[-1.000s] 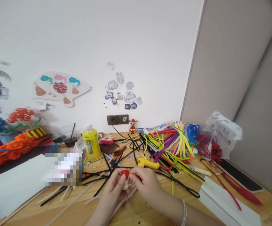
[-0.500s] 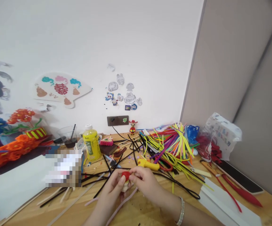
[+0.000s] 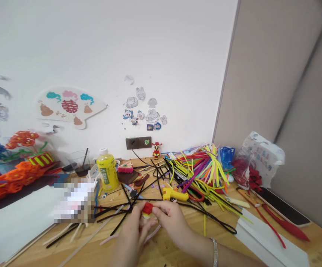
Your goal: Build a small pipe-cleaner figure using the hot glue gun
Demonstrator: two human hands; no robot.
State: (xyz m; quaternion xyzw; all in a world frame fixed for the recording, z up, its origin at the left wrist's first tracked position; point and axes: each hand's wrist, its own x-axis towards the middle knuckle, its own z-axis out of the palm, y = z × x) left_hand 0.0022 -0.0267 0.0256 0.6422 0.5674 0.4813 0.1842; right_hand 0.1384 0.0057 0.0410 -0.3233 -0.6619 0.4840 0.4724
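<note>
Both hands hold a small craft piece (image 3: pixel 148 208) with a fuzzy red top, a thin yellow band and a whitish lower part. My left hand (image 3: pixel 135 224) supports it from the left and below. The thumb and fingers of my right hand (image 3: pixel 172 219) pinch it at the right side. Partly hidden behind the fingers, a pale pink pipe cleaner (image 3: pixel 153 233) runs beneath the hands. Just beyond my right hand lies a yellow glue gun (image 3: pixel 174 194). Black pipe cleaners (image 3: pixel 113 212) are scattered beside my left hand.
A heap of coloured pipe cleaners (image 3: pixel 202 167) lies at the back right, near red-handled scissors (image 3: pixel 196 194). A yellow drink bottle (image 3: pixel 107 172) and a cup (image 3: pixel 80 163) stand back left. By the wall is a red figurine (image 3: pixel 156 151). A phone (image 3: pixel 282 207) rests far right.
The craft piece has turned in the hands, so the yellow band under its red top now shows. My left hand has rotated, its fingers now lower under the piece. The view shifts slightly.
</note>
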